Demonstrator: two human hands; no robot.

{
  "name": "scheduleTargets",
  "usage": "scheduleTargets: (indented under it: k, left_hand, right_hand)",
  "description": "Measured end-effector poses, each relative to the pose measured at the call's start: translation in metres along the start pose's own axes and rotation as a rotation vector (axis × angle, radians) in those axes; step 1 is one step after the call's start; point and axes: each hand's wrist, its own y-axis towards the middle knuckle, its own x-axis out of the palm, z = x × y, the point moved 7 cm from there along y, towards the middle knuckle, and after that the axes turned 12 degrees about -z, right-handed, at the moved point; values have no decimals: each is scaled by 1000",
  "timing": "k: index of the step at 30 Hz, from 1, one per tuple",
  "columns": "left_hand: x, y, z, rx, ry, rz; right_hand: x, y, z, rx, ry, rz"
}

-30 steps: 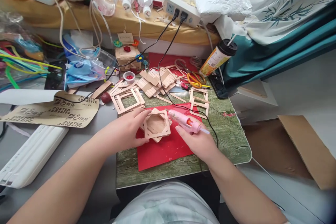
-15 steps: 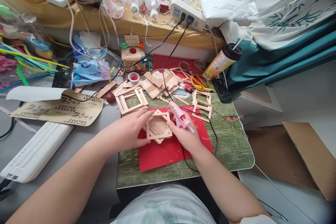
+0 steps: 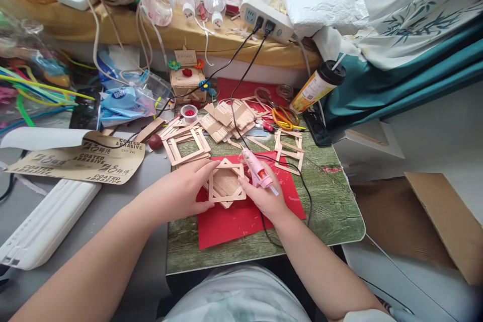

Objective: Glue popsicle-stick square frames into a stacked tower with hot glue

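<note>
Layered craft sticks form a square frame stack (image 3: 226,200) over the red paper (image 3: 245,229), each layer turned against the one below. My left hand (image 3: 188,186) grips the stack's left side between thumb and fingers. In my right hand (image 3: 266,196) is a pink hot glue gun (image 3: 255,167), its nozzle pointing up and away to the left. The right thumb also touches the stack's right edge. Behind my left hand lie further square stick frames (image 3: 186,145), and a stick frame with a crossbar (image 3: 289,151) rests to the right.
A pile of craft sticks (image 3: 228,118) lies behind, near orange-handled scissors (image 3: 283,118) and a small stick box (image 3: 187,85). A lidded cup (image 3: 319,85) leans at the back right. The glue gun's black cord (image 3: 310,196) loops over the table. Sandpaper (image 3: 83,158) lies left.
The camera view has shifted slightly. Both hands keep their hold on the frame stack and glue gun, with almost no movement.
</note>
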Motion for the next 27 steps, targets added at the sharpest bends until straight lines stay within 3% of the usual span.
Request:
scheduleTargets:
  k: [8, 14, 20, 27]
  left_hand:
    - [2, -1, -4, -31, 13, -15]
    - [1, -1, -4, -38, -9, -27]
    - [0, -2, -3, -28, -23, -11]
    - [-2, -3, -1, -20, -40, -4]
  right_hand:
    - [-1, 3, -2, -30, -130, -14]
    - [-14, -20, -44, -221, -343, 57]
    - [-7, -49, -64, -81, -457, -166]
    - [0, -47, -53, -18, -474, -180]
